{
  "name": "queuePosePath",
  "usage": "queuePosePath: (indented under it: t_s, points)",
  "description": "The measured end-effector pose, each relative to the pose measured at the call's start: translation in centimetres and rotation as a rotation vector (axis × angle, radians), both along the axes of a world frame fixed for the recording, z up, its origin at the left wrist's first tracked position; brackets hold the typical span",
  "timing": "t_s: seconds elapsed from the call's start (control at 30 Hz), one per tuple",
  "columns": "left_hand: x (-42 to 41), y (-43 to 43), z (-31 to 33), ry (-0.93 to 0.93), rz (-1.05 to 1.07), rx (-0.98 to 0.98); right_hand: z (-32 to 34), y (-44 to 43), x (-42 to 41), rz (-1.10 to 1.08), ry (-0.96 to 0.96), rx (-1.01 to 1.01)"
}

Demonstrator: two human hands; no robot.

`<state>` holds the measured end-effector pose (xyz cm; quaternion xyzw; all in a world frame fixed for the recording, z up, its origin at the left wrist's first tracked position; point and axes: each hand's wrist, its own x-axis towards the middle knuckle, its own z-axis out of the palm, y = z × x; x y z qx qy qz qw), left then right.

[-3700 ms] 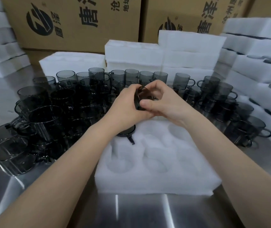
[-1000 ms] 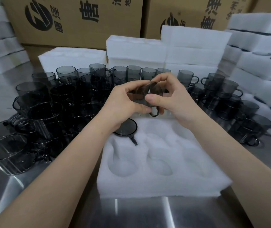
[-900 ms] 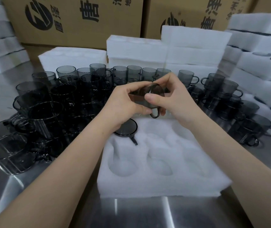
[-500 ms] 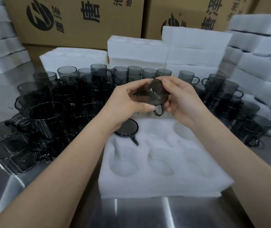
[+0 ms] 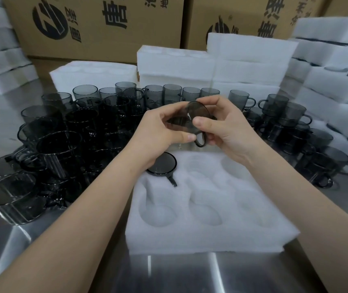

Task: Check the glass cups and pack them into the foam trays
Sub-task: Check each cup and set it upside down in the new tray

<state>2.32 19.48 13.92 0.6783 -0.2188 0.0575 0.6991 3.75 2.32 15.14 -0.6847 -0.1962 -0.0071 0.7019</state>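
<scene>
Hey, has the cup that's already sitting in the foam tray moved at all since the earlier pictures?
No. The cup sits in the same back-left pocket of the foam tray, handle still toward the front.

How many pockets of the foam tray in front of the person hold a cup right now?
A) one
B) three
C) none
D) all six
A: only the far-left pocket of the foam tray has a packed cup in it. The other five pockets show bare foam, and the held cup is up in the left hand and right hand, not in a pocket.
</scene>
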Motion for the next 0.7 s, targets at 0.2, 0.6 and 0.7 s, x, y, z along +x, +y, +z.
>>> queuePosePath:
  t_s: [0.2, 0.6, 0.7]
  points:
    - [0.05, -0.1, -0.01, -0.001, -0.006, 0.036, -0.07, 0.31, -0.13, -0.213, -0.172, -0.081]
    - [-0.17, -0.07, 0.31, 0.015, 0.08, -0.129, 0.49, 0.08, -0.11, -0.121, 0.008, 0.133]
    - [-0.14, 0.06, 0.3, 0.027, 0.135, -0.163, 0.39, 0.11, -0.05, -0.14, 0.022, 0.035]
